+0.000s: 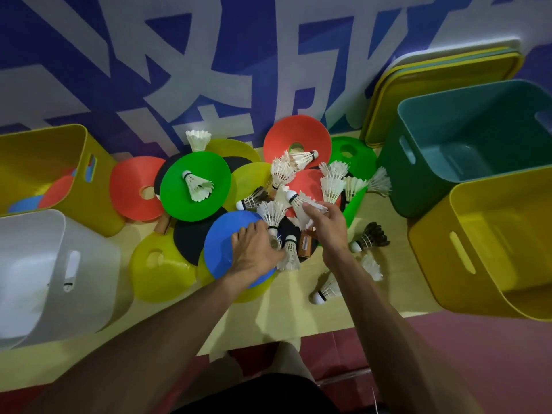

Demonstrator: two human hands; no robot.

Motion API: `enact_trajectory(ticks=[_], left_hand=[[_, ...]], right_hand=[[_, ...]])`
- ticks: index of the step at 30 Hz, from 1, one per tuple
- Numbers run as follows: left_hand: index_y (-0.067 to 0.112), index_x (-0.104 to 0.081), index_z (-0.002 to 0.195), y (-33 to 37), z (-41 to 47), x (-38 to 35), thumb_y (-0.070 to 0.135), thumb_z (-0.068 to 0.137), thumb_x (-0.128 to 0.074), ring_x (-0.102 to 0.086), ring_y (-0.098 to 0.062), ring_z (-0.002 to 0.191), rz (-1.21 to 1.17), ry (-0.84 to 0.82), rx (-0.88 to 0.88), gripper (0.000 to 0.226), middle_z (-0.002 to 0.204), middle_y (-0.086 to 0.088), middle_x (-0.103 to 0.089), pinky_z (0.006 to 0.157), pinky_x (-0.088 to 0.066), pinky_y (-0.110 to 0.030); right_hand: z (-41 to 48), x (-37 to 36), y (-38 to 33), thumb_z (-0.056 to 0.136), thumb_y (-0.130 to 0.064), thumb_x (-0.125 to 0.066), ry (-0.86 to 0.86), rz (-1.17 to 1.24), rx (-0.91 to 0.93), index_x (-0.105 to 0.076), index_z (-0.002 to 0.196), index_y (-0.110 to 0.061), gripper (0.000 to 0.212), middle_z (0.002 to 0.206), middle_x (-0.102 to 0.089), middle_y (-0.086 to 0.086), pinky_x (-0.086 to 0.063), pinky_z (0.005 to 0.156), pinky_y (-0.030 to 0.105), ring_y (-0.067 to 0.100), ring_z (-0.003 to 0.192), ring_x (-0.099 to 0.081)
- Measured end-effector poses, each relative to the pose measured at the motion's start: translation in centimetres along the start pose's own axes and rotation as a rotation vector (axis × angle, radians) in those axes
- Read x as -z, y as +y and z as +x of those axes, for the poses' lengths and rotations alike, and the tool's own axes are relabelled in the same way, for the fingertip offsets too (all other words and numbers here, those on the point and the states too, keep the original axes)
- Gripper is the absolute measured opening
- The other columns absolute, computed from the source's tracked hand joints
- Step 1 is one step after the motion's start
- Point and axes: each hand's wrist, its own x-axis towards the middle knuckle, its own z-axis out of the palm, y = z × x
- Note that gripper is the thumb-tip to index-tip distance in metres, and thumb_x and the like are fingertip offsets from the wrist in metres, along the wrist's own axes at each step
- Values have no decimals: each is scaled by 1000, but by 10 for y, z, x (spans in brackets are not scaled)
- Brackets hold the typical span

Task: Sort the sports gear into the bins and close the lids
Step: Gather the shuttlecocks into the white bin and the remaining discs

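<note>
A heap of disc cones, white shuttlecocks and dark paddles covers the middle of the pale table (pixel 388 282). My left hand (pixel 254 249) rests on a blue disc cone (pixel 227 234), its fingers closed around white shuttlecocks (pixel 291 253). My right hand (pixel 325 225) pinches the feathers of another white shuttlecock (pixel 298 201). A green disc cone (pixel 179 204) carries one shuttlecock (pixel 197 186). Black paddles (pixel 188 237) lie under the cones. A black-feathered shuttlecock (pixel 370 237) lies right of my right wrist.
A yellow bin (pixel 44 150) at the far left holds red and blue cones. A white bin (pixel 44 270) stands in front of it. At the right stand an empty teal bin (pixel 466 138) and an empty yellow bin (pixel 493 243). Lids (pixel 442 73) lean against the wall.
</note>
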Motion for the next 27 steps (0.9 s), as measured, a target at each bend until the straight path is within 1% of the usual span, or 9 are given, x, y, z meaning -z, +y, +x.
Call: enact_trajectory(ticks=[2, 5, 8, 10, 14, 17, 21, 24, 27], left_hand=[[13, -44, 124, -1, 3, 18, 38, 74, -73, -47, -29, 118, -159, -34, 45, 63, 127, -8, -50, 96, -38, -39], [12, -48, 120, -8, 10, 43, 33, 72, -77, -53, -25, 104, -337, -24, 82, 60, 119, -5, -49, 80, -46, -34], [12, -58, 108, -23, 15, 68, 33, 70, -78, -59, -22, 87, -461, 39, 115, 47, 105, -3, -60, 67, -49, -30], [15, -61, 106, -37, 17, 87, 36, 73, -77, -59, -19, 84, -570, 61, 156, 43, 99, -2, -62, 61, -45, -25], [25, -63, 85, -81, 21, 126, 47, 70, -77, -64, -20, 90, -826, 142, 255, 29, 98, -1, -67, 71, -54, -31], [24, -64, 82, -120, 15, 156, 43, 72, -77, -65, -19, 84, -987, 240, 291, 25, 98, -4, -70, 63, -53, -29], [25, -62, 80, -177, -2, 191, 34, 74, -78, -65, -16, 80, -1110, 348, 313, 19, 89, -1, -68, 69, -52, -27], [23, -62, 86, -222, -20, 213, 31, 73, -77, -67, -21, 89, -1194, 383, 306, 21, 99, -6, -70, 83, -53, -38], [19, -63, 90, -266, -45, 231, 20, 85, -69, -65, -15, 83, -1279, 431, 280, 8, 96, -5, -67, 73, -54, -29]], right_hand=[[1, -4, -6, 80, -36, -72, -7, -17, 14, -53, 123, -13, 52, 115, -60, 7, -55, 87, 47, 23, 100, -62], [4, -14, -16, 82, -33, -72, -15, -28, 39, -51, 124, -12, 51, 115, -56, 6, -56, 83, 42, 25, 103, -60], [5, -28, -24, 82, -31, -73, 3, -49, 52, -52, 108, -17, 36, 95, -56, -5, -54, 84, 43, 17, 90, -59], [2, -40, -29, 82, -31, -72, -6, -69, 74, -51, 102, -18, 32, 86, -54, -7, -52, 74, 38, 12, 78, -56], [-9, -79, -40, 82, -28, -72, -98, -49, 89, -53, 110, -12, 37, 88, -59, -2, -52, 63, 30, 14, 73, -59], [-21, -122, -50, 83, -28, -72, -157, -59, 126, -53, 109, -11, 36, 83, -59, 4, -48, 49, 26, 17, 62, -57], [-41, -184, -55, 81, -30, -73, -221, -97, 123, -54, 107, -13, 37, 105, -63, 10, -58, 78, 47, 27, 93, -66], [-60, -232, -56, 80, -30, -74, -284, -165, 156, -53, 110, -13, 40, 112, -62, 11, -57, 81, 49, 27, 98, -64], [-85, -281, -51, 78, -33, -74, -357, -260, 218, -55, 108, -14, 41, 107, -65, 8, -56, 82, 45, 24, 94, -65]])
